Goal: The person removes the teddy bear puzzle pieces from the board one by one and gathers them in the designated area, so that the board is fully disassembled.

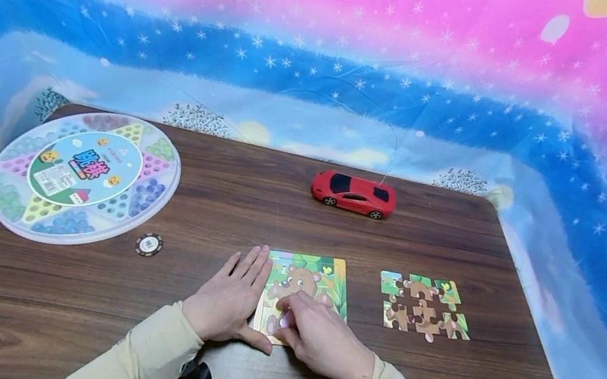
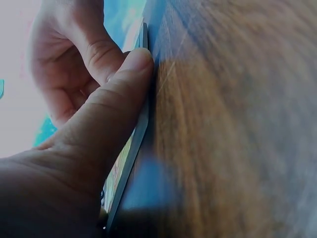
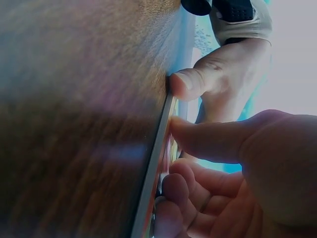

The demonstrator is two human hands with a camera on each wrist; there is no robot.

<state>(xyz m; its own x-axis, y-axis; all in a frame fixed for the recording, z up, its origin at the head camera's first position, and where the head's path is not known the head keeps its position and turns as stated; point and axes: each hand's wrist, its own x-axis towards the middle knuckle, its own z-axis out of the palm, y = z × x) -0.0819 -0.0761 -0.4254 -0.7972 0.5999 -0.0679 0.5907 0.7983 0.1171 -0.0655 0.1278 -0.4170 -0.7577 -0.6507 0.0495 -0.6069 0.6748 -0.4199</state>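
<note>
A bear jigsaw board (image 1: 298, 275) lies flat near the middle of the table's front. Along its left edge rests my left hand (image 1: 229, 300), fingers straight and thumb at the lower left corner. My right hand (image 1: 324, 338) bends over the board's lower part, its thumb and curled fingers pinching at a puzzle piece (image 1: 285, 319) mostly hidden by them. In the right wrist view, the right hand's fingers (image 3: 178, 193) and thumb are low against the board, close to the left thumb (image 3: 190, 84). Several loose bear puzzle pieces (image 1: 427, 312) lie in two rows to the right.
A red toy car (image 1: 355, 194) stands toward the back. At the left is a round Chinese checkers set (image 1: 85, 178) under a clear cover, with a black-and-white poker chip (image 1: 150, 245) beside it. Patterned cloth (image 1: 322, 73) hangs behind the wooden table (image 1: 54, 296).
</note>
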